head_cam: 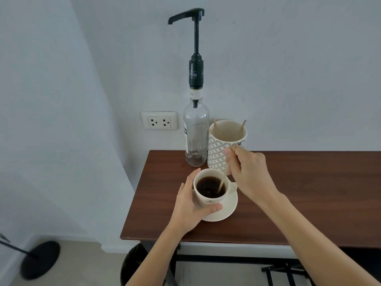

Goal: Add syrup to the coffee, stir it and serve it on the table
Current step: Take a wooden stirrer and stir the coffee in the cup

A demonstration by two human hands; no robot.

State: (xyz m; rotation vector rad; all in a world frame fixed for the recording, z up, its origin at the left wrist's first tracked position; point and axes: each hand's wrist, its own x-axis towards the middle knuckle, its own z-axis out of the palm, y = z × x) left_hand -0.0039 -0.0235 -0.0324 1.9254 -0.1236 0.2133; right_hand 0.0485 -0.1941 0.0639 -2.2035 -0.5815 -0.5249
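Left hand (190,205) wrapped around the coffee cup (210,188) on its saucer (228,209) — right hand (247,172) pinching a wooden stirrer (222,183) in the coffee

The right hand (247,172) hides the upper stick (222,183) and part of the patterned cup (218,151), the left hand (191,205) covers the mug's (208,201) near side (its logo too small to read), and the table (309,193) runs off the right edge.
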